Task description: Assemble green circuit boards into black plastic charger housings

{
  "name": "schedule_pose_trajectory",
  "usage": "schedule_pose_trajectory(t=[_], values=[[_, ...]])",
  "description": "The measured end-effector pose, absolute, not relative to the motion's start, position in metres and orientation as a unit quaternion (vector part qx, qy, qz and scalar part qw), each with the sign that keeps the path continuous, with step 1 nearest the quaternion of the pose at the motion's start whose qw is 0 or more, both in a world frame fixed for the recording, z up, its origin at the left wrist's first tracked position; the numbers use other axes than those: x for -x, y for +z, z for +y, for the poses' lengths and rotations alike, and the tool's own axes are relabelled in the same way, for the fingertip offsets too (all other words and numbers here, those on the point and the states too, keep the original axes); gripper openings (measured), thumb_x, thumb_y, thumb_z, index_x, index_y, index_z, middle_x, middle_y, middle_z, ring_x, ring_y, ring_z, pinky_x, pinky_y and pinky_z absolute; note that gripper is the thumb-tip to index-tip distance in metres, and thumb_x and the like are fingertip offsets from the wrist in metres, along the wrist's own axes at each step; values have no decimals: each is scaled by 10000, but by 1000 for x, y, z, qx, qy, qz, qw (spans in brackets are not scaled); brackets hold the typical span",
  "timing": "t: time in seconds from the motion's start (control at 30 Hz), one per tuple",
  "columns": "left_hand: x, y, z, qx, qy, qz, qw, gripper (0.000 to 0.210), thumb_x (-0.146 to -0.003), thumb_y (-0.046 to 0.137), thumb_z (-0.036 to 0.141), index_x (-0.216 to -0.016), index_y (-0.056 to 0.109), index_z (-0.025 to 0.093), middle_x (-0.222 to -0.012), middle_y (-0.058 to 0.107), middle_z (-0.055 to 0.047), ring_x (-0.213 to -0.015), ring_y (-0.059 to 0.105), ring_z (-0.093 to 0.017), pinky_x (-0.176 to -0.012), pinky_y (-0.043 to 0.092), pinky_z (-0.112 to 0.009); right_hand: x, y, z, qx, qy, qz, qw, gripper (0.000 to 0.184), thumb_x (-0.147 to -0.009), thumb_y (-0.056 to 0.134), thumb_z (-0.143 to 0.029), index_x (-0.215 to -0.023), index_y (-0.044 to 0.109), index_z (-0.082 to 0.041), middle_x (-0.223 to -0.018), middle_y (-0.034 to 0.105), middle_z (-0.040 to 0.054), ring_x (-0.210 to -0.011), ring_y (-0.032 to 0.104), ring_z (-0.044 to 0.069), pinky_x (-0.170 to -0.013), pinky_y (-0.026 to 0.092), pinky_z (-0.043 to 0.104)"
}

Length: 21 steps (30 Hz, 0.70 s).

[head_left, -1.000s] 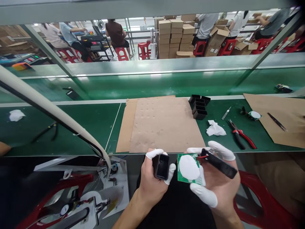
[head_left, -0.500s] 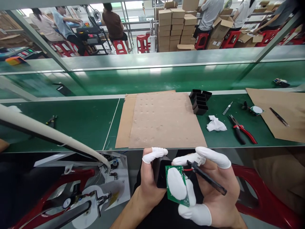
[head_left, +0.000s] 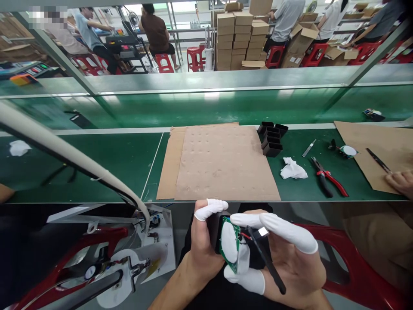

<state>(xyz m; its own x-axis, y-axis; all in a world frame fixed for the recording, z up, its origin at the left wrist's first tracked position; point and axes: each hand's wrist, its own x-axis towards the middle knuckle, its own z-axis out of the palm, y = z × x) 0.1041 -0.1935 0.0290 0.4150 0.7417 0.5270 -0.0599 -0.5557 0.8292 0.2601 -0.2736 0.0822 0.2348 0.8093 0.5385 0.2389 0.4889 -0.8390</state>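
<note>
My left hand (head_left: pixel 206 241), with white finger cots, is wrapped round a black plastic case (head_left: pixel 214 230) below the bench edge. In my right hand (head_left: pixel 284 254), also in white finger cots, is a green circuit board (head_left: pixel 235 254) with a large white pad (head_left: pixel 229 242) on its face. The board stands tilted at the open side of the case, its left edge close against it; whether it is inside I cannot tell. A red wire joins the board to a black strip-shaped part (head_left: pixel 267 262) with a white connector, which lies across my right palm.
Cardboard sheets (head_left: pixel 226 163) lie on the green bench (head_left: pixel 122 168). To their right are black cases (head_left: pixel 272 142), crumpled tissue (head_left: pixel 293 168), red-handled pliers (head_left: pixel 327 177) and another board (head_left: pixel 347 150). A co-worker's hand (head_left: pixel 402 181) rests near tweezers (head_left: pixel 377 159). A pale hose (head_left: pixel 74 148) crosses the left.
My right hand has brought the board left against the case and turned it more edge-on. The black strip now hangs more steeply. A co-worker's hand has appeared at the right by the tweezers.
</note>
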Motion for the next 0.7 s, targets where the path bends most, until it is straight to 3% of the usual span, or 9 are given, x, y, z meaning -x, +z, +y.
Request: schedule_pose_trajectory(t=[0.23, 0.47, 0.7], values=[[-104, 30, -197, -736, 485, 240, 408, 606, -920, 817, 399, -1434, 512, 305, -1253, 582, -108, -1119, 660, -288, -925, 609, -428, -262, 77, -274, 449, 199, -597, 634, 928, -768, 945, -114, -1576, 552, -346, -1214, 805, 70, -1069, 817, 286, -890, 732, 384], [-101, 32, -198, -727, 477, 246, 428, 606, -907, 837, 399, -1422, 530, 310, -1252, 592, -111, -1113, 671, -294, -906, 616, -431, -258, 77, -277, 466, 193, -593, 627, 961, -737, 959, -95, -1570, 546, -340, -1235, 798, 83, -1083, 821, 305, -831, 746, 382], [-102, 31, -199, -726, 481, 254, 421, 574, -916, 819, 442, -1399, 546, 295, -1234, 597, -110, -1095, 674, -293, -910, 608, -441, -257, 77, -275, 463, 197, -595, 626, 913, -785, 937, -125, -1577, 543, -354, -1215, 797, 68, -1059, 816, 289, -889, 738, 403]])
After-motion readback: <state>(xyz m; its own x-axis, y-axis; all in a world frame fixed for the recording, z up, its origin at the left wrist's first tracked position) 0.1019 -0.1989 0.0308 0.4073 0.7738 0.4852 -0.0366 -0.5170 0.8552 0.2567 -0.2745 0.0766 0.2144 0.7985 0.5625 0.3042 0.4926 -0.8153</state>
